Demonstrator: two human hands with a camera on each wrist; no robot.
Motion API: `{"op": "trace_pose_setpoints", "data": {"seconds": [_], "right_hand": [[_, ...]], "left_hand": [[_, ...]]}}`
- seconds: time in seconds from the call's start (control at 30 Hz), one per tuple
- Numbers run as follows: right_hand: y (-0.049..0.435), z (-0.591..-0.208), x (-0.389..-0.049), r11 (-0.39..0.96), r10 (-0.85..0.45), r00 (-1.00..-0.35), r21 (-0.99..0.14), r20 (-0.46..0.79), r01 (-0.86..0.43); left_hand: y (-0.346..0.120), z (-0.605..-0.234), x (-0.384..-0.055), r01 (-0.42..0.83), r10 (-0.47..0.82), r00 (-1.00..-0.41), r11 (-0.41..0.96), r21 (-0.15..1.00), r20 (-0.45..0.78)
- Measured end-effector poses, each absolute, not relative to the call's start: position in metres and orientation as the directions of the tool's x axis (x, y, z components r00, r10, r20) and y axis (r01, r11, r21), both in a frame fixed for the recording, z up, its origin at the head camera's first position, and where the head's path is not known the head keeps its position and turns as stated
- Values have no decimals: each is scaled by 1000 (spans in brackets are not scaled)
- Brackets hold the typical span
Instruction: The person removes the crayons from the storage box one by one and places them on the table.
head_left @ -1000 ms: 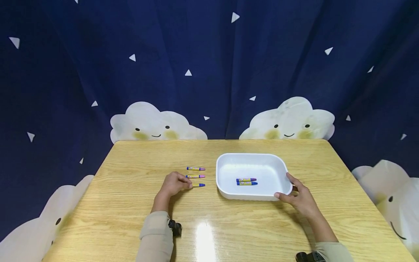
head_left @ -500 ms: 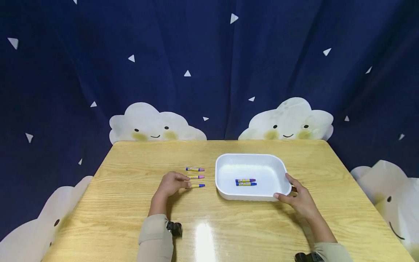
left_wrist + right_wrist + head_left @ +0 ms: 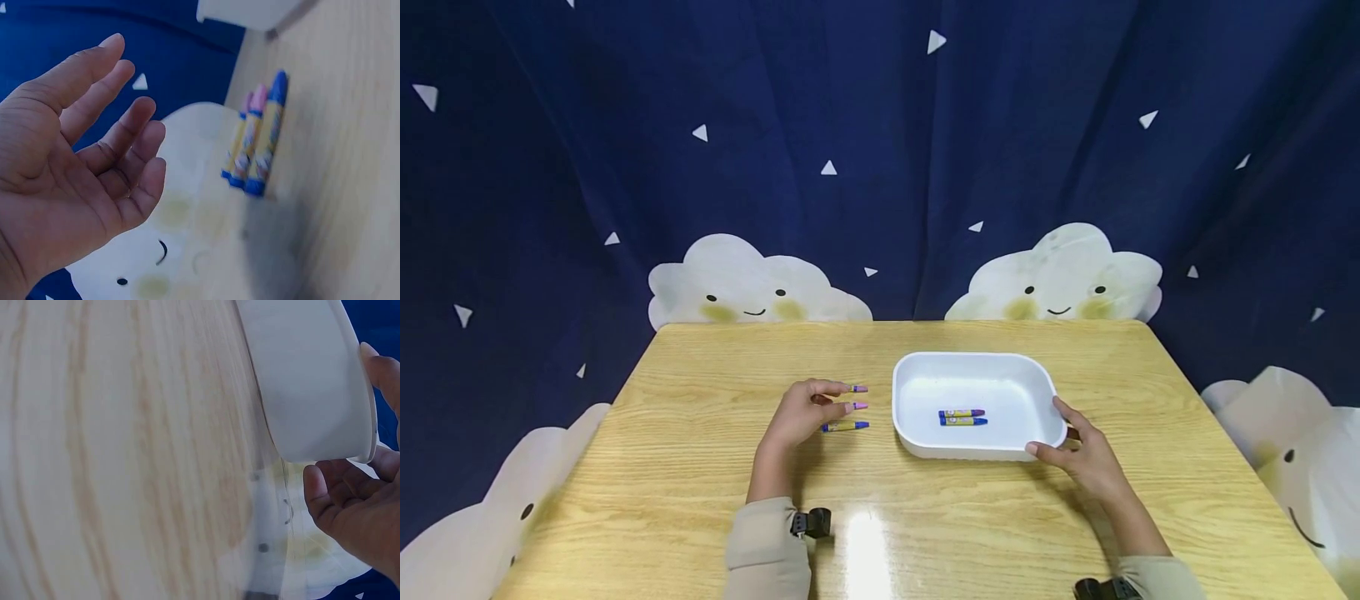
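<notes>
Three crayons lie in a row on the table, a blue one [image 3: 848,426] in front, a pink one [image 3: 861,406] behind it and a purple one [image 3: 860,389] farthest back. Over them hovers my left hand [image 3: 797,415], its fingers loosely bent and apart. In the left wrist view nothing is in this hand [image 3: 69,150], and the crayons [image 3: 265,137] lie apart from it. A white basin [image 3: 973,453] holds two more crayons, one purple [image 3: 962,412] and one blue [image 3: 964,422], side by side. My right hand [image 3: 1092,462] grips the basin's near right corner, thumb and fingers spread around it.
The wooden table [image 3: 700,367] ends at a dark blue curtain [image 3: 880,125] with white triangles and cloud shapes. A bright reflection shines on the table's front part.
My left hand has let go of the front blue crayon, lifting and shifting back over the pink and purple ones. The right hand and basin stay in place.
</notes>
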State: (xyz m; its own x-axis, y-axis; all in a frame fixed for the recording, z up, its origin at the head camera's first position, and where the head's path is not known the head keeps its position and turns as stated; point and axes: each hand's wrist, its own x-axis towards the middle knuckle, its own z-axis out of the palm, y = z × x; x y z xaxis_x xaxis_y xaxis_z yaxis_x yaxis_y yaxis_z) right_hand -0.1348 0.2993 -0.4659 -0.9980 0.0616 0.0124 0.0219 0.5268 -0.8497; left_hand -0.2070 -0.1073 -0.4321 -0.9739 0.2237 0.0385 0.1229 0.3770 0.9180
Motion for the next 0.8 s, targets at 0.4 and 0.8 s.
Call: {"op": "trace_pose_setpoints", "data": {"seconds": [0.4, 0.8], "right_hand": [[299, -465, -135, 529, 56, -998, -848, 5, 25], [299, -464, -134, 522, 58, -998, -852, 1, 30]], "left_hand": [[-61, -418, -211, 160, 289, -954, 274, 948, 77], [-13, -417, -215, 195, 346, -933, 255, 947, 99]]}}
